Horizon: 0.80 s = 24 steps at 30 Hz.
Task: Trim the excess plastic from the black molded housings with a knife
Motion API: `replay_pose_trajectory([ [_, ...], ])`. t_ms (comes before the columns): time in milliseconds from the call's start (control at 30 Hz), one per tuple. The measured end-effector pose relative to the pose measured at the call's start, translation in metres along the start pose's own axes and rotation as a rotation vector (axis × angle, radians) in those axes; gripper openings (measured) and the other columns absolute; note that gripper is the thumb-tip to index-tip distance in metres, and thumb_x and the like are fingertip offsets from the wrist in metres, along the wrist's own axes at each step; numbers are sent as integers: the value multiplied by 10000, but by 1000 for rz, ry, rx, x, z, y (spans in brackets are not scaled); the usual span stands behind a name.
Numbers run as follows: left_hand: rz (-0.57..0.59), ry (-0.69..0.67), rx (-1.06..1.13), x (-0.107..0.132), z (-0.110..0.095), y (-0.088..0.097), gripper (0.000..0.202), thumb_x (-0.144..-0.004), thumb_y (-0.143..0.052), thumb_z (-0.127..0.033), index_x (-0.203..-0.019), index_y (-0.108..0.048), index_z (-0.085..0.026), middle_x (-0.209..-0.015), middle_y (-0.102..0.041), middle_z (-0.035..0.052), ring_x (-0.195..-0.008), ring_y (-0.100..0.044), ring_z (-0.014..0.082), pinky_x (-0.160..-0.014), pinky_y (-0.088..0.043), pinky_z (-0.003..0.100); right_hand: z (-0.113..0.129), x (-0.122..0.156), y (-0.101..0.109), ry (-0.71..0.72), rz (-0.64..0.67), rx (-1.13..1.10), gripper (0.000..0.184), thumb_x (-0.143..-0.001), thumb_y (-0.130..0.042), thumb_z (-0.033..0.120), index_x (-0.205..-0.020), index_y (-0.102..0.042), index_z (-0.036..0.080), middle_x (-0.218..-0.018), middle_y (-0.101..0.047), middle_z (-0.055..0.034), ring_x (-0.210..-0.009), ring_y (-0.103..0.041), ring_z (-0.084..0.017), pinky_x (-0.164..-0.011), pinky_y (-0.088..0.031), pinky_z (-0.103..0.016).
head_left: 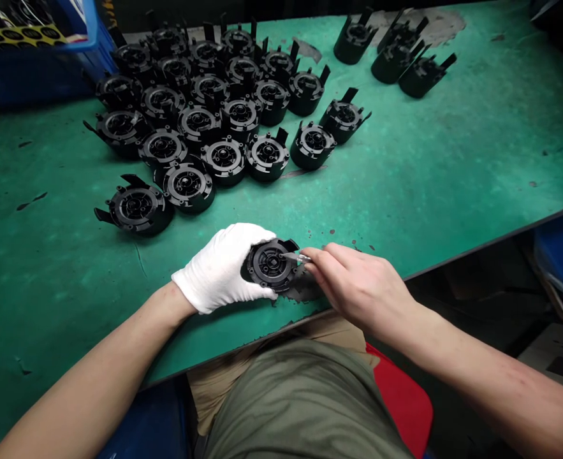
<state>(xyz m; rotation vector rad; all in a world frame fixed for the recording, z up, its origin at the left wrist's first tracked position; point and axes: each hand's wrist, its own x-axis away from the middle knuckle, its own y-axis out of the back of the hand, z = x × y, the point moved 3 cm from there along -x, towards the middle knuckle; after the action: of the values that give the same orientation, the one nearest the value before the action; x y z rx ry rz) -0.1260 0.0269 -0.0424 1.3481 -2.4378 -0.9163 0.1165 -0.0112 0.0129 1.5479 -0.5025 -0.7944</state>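
Observation:
My left hand (228,268), in a white glove, is wrapped around the left side of a round black plastic housing (270,262) near the table's front edge. The housing's ribbed round face is turned up towards me. Between the fingertips of my bare right hand (358,280) is a small pointed metal blade (292,257). Its tip lies over the right part of the housing's face; whether it touches the plastic I cannot tell. Most of the blade's handle is hidden by my fingers.
Several similar black housings (224,159) stand grouped beyond my hands on the green table (444,172), some with upright tabs. A smaller group of housings (391,60) stands at the far right. A blue bin (37,70) is at the back left. A red stool (400,395) shows below the table edge.

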Motion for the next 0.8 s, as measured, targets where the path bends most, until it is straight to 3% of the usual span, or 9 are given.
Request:
replay_pose_trajectory([
  [233,-28,-43,39,0,-6,6,752,-719,-1002,-660,-1267,-700,-242,-1270,-776,115,-1175,-747,354,-1044,-597,504,-9,6,0,-80,32,-198,249,-1183,-513,313,-1247,-703,166,-932,-706,-28,-787,-655,-158,-711,-468,-288],
  [333,-48,-51,58,2,-6,7,786,-726,-1017,-614,-1318,-662,-237,-1299,-763,122,-1208,-739,347,-1095,-589,501,-14,17,-4,-142,43,-223,301,-1189,-484,315,-1013,-693,190,-850,-661,-12,-727,-624,-151,-688,-446,-293],
  [400,-56,-58,57,3,-7,8,778,-732,-1021,-589,-1321,-652,-239,-1309,-756,126,-1218,-736,344,-1108,-590,502,-17,28,-6,-173,49,-220,399,-1191,-469,325,-829,-596,218,-749,-577,13,-643,-558,-142,-643,-413,-303],
  [500,-61,-65,55,4,-7,8,750,-753,-1017,-552,-1325,-640,-246,-1326,-747,129,-1226,-733,336,-1113,-596,499,-21,44,-9,-226,87,-257,448,-1188,-487,382,-765,-513,236,-701,-518,33,-595,-512,-132,-615,-400,-299],
  [600,-51,-97,63,6,-6,9,720,-796,-998,-512,-1347,-615,-252,-1372,-729,138,-1264,-721,325,-1138,-585,498,-21,48,-7,-269,109,-335,361,-1180,-512,388,-865,-588,228,-780,-599,9,-674,-593,-148,-657,-458,-288],
  [667,-46,-124,57,8,-4,9,687,-810,-994,-494,-1323,-608,-251,-1408,-709,149,-1298,-706,323,-1153,-575,502,-18,42,-4,-245,108,-376,229,-1177,-515,337,-1062,-663,206,-909,-684,-29,-790,-670,-171,-728,-515,-292],
  [733,-48,-135,50,9,-2,9,663,-796,-1008,-486,-1270,-610,-247,-1427,-694,156,-1317,-694,324,-1154,-572,506,-13,33,-3,-188,103,-399,209,-1173,-520,290,-1295,-649,179,-1069,-747,-71,-925,-723,-192,-819,-557,-307],
  [800,-52,-131,51,10,-1,10,655,-767,-1028,-488,-1214,-616,-244,-1422,-693,153,-1311,-695,324,-1141,-579,505,-9,23,-3,-146,88,-409,260,-1168,-538,279,-1394,-602,167,-1175,-771,-92,-1015,-744,-203,-880,-574,-319],
])
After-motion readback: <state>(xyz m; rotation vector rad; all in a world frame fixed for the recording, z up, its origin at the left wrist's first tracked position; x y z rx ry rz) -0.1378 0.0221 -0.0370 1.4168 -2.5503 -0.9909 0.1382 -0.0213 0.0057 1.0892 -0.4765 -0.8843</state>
